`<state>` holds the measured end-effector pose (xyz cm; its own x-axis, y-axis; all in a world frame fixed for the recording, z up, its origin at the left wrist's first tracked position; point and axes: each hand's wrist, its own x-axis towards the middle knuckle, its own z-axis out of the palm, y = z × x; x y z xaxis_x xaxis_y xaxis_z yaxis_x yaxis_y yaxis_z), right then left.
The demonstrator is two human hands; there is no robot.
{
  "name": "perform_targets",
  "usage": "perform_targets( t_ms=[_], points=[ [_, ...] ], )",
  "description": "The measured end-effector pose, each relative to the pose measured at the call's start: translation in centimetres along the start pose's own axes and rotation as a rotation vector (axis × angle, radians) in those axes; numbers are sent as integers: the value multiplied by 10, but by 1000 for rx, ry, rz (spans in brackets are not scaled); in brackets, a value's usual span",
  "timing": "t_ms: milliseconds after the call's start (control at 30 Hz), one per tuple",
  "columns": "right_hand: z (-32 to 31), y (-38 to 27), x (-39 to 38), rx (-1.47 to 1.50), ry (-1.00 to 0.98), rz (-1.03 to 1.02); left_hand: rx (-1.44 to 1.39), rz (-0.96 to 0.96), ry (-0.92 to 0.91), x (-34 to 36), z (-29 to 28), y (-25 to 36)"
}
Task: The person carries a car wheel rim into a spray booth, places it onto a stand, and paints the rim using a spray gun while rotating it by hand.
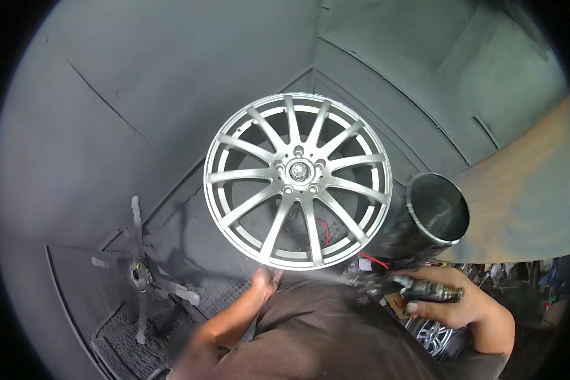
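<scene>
A silver multi-spoke wheel rim [289, 218] faces me in the middle of the head view. My left hand [268, 280] is at its lower edge, fingers closed on the rim, their tips partly hidden. In my right hand [446, 310], to the right and below the rim, is a spray gun [424, 290], its nose pointing left. The fingers wrap round the gun. A pale, blurred streak of mist runs from the nose along the rim's lower edge. What bears the rim from behind is mostly hidden.
A dark, open-topped drum [438, 206] stands right of the rim. At left is a paint-crusted stand with several arms [139, 275]. Grey-coated walls [158, 82] surround the space. A tan panel [525, 190] curves along the right. Another wheel [432, 335] lies low behind my right arm.
</scene>
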<state>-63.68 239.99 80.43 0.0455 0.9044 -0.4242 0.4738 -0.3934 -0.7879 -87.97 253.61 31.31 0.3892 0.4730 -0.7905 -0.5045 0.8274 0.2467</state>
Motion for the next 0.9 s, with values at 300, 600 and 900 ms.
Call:
perform_targets(
  t_ms=[300,600,900],
  points=[
    [-45,30,11,-121,776,108,5,61,11,-4,-10,7],
    [-37,-24,101,29,653,-248,245,195,-30,17,-26,64],
    [29,-66,91,34,56,-346,323,242,-14,30,-33,80]
  ],
)
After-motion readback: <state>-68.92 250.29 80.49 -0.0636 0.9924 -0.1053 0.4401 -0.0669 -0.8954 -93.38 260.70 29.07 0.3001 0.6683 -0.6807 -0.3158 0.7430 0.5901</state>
